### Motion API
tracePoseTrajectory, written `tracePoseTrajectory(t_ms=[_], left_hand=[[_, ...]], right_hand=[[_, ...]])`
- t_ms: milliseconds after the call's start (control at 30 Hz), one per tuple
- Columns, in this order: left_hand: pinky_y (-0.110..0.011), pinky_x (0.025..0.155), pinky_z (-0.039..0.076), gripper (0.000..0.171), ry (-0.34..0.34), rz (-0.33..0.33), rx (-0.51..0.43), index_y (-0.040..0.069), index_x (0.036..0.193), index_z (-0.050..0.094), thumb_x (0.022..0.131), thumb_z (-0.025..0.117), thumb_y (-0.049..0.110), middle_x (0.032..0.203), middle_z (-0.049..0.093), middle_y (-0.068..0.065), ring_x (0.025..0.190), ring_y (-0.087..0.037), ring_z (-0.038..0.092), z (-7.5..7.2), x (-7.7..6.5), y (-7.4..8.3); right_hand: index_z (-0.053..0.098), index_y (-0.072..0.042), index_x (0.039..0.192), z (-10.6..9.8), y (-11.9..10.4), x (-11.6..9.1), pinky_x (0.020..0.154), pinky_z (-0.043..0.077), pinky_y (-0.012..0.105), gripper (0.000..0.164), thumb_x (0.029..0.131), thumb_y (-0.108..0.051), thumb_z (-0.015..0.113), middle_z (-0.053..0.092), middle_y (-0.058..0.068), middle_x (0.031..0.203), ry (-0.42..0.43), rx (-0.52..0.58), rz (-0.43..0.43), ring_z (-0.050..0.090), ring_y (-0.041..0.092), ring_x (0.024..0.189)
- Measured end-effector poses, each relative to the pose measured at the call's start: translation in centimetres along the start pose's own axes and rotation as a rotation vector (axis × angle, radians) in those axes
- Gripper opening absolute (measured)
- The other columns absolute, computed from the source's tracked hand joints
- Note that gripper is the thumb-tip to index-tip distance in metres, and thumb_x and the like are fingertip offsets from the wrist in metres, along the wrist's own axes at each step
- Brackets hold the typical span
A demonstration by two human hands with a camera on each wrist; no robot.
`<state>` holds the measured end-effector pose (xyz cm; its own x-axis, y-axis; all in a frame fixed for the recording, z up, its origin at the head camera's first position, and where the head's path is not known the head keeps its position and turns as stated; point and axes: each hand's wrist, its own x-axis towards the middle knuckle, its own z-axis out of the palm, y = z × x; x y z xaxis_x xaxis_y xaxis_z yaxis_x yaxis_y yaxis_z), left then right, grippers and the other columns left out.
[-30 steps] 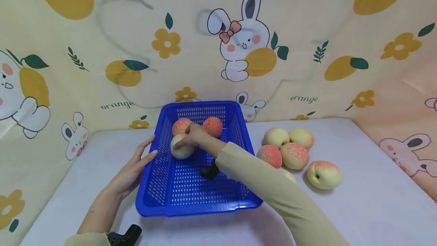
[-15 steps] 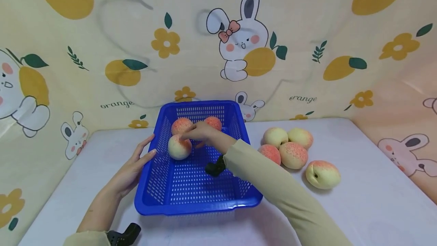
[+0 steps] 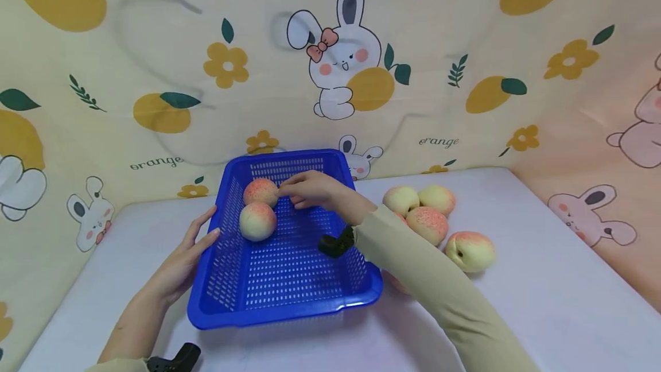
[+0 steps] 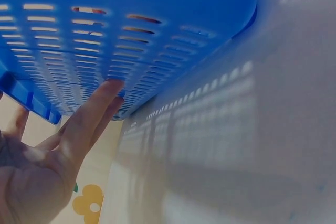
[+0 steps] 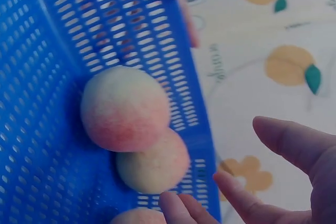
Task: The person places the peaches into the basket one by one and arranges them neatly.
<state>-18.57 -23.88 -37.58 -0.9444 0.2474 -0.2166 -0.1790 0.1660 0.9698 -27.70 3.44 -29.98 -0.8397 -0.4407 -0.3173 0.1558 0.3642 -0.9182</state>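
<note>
My left hand (image 3: 178, 268) rests its outstretched fingers against the left rim of a blue plastic basket (image 3: 284, 314); in the left wrist view the fingertips touch the slotted outer wall (image 4: 121, 51). Inside stand two peaches, a red-flecked one (image 3: 260, 191) at the back and a paler one (image 3: 257, 221) before it. My right hand (image 3: 317, 188) hovers over the basket's back part, just right of these peaches, holding nothing. The right wrist view shows its thumb and fingers (image 5: 241, 192) spread apart. There a third peach (image 5: 137, 217) peeks in at the bottom edge; the right hand hides it in the head view.
Right of the basket, several more peaches (image 3: 427, 224) lie grouped on the white table (image 3: 547, 280), one (image 3: 470, 251) a little apart. The right sleeve (image 3: 428, 280) partly covers some. A patterned cloth (image 3: 258, 45) hangs behind the table.
The right hand has let go of the paler peach and drawn back to the right, its fingers loosened. The head view has shifted slightly rightward. The left hand stays on the rim.
</note>
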Motion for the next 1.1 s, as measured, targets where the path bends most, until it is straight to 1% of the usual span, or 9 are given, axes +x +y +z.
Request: tracePoseTrajectory(t_ms=[100, 200, 400, 500, 567, 633, 833, 1000, 1100], left_hand=[[-0.047, 0.090, 0.052, 0.061, -0.003, -0.008, 0.001, 0.047, 0.150, -0.001, 0.102, 0.037, 0.044, 0.152, 0.019, -0.026, 0.116, -0.027, 0.056, -0.2, -0.2, -0.2], [-0.048, 0.090, 0.052, 0.061, -0.003, -0.017, 0.000, 0.048, 0.149, -0.002, 0.102, 0.037, 0.045, 0.152, 0.019, -0.027, 0.117, -0.028, 0.056, -0.2, -0.2, -0.3], [-0.048, 0.091, 0.051, 0.061, -0.002, -0.015, 0.009, 0.048, 0.149, -0.002, 0.102, 0.037, 0.046, 0.152, 0.020, -0.028, 0.119, -0.031, 0.055, 0.1, 0.1, -0.3], [-0.048, 0.090, 0.052, 0.061, -0.002, -0.007, 0.023, 0.048, 0.149, -0.002, 0.102, 0.037, 0.045, 0.152, 0.020, -0.028, 0.118, -0.030, 0.055, 0.0, 0.1, -0.2], [-0.048, 0.089, 0.052, 0.061, -0.002, -0.003, 0.028, 0.048, 0.149, -0.002, 0.102, 0.036, 0.045, 0.151, 0.021, -0.029, 0.116, -0.029, 0.057, -0.1, 0.0, -0.1], [-0.047, 0.088, 0.053, 0.060, -0.003, 0.005, 0.030, 0.047, 0.150, -0.002, 0.103, 0.036, 0.044, 0.150, 0.021, -0.029, 0.114, -0.027, 0.058, -0.1, -0.1, -0.1], [-0.046, 0.087, 0.053, 0.060, -0.010, 0.011, 0.016, 0.045, 0.150, -0.003, 0.103, 0.035, 0.043, 0.151, 0.021, -0.029, 0.112, -0.024, 0.059, -0.1, -0.1, -0.1], [-0.049, 0.087, 0.053, 0.060, -0.008, 0.006, 0.015, 0.047, 0.150, -0.003, 0.103, 0.035, 0.043, 0.151, 0.019, -0.030, 0.113, -0.024, 0.059, 0.0, -0.1, -0.1], [-0.050, 0.088, 0.053, 0.060, -0.006, 0.003, 0.023, 0.049, 0.149, -0.002, 0.102, 0.036, 0.044, 0.152, 0.017, -0.030, 0.114, -0.025, 0.058, 0.0, -0.1, -0.1]], right_hand=[[0.051, 0.001, 0.134, -0.8, 0.3, -0.6, 0.104, 0.044, 0.041, 0.048, 0.092, -0.018, 0.064, 0.054, 0.019, 0.132, -0.020, 0.077, -0.031, 0.055, 0.030, 0.117], [0.050, 0.004, 0.133, -2.0, 0.7, -1.4, 0.106, 0.041, 0.045, 0.044, 0.095, -0.015, 0.060, 0.053, 0.025, 0.133, -0.026, 0.131, -0.065, 0.053, 0.039, 0.120], [0.046, 0.008, 0.134, -5.3, 2.0, -3.1, 0.106, 0.040, 0.043, 0.041, 0.098, -0.010, 0.052, 0.049, 0.027, 0.138, 0.003, 0.164, -0.185, 0.048, 0.041, 0.128], [0.045, 0.009, 0.135, -6.9, 2.8, -4.2, 0.104, 0.043, 0.039, 0.040, 0.098, -0.008, 0.051, 0.051, 0.024, 0.134, 0.036, 0.199, -0.245, 0.049, 0.038, 0.127], [0.046, 0.007, 0.134, -7.7, 3.3, -5.0, 0.102, 0.045, 0.037, 0.040, 0.098, -0.010, 0.053, 0.054, 0.020, 0.131, 0.073, 0.196, -0.267, 0.052, 0.036, 0.125], [0.048, 0.004, 0.133, -8.3, 3.9, -5.6, 0.101, 0.045, 0.037, 0.040, 0.097, -0.014, 0.056, 0.055, 0.019, 0.129, 0.107, 0.188, -0.273, 0.054, 0.034, 0.123], [0.052, -0.004, 0.132, -9.7, 5.7, -7.0, 0.101, 0.046, 0.038, 0.044, 0.095, -0.026, 0.061, 0.054, 0.019, 0.135, 0.207, 0.106, -0.260, 0.056, 0.030, 0.123], [0.055, -0.006, 0.127, -10.2, 6.7, -7.9, 0.103, 0.044, 0.041, 0.042, 0.092, -0.027, 0.064, 0.055, 0.013, 0.135, 0.255, 0.107, -0.239, 0.057, 0.023, 0.119], [0.055, -0.005, 0.127, -10.6, 7.2, -8.7, 0.104, 0.044, 0.042, 0.044, 0.091, -0.026, 0.066, 0.056, 0.011, 0.133, 0.276, 0.107, -0.231, 0.057, 0.020, 0.117]])
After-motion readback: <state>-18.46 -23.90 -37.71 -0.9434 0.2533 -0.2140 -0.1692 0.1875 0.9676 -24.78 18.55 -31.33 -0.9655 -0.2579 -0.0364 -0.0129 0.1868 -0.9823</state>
